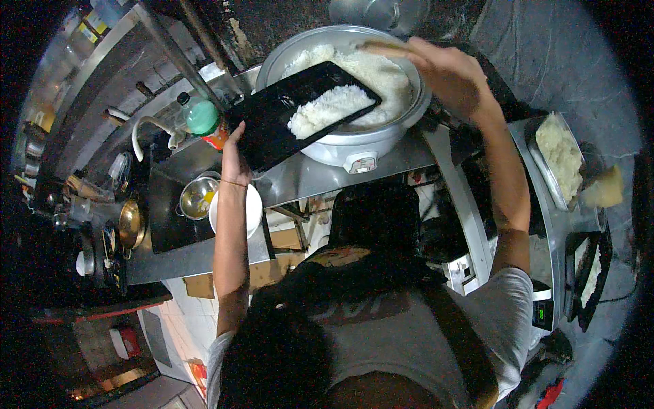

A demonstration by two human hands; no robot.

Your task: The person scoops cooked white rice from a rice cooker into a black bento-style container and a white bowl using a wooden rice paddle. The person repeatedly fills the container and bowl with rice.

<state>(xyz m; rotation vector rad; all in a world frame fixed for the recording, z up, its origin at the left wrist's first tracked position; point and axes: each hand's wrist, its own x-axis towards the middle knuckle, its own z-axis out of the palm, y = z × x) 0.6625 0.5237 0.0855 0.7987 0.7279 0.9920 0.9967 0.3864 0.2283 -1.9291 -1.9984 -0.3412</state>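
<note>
My left hand grips the near-left end of a black rectangular tray. The tray is held over the left and front part of a large electric rice cooker, partly hiding its pot. A long mound of white rice lies along the tray's right portion. Cooked rice also fills the pot behind it. Over the pot's far right rim, my right hand is closed around a flat paddle, apparently wooden and blurred. No rice can be made out on the paddle.
Left of the tray stands a plastic bottle beside a curved tap. A metal bowl with something yellow inside and a white round dish lie nearer me. At right are a metal pan of pale food and a digital scale.
</note>
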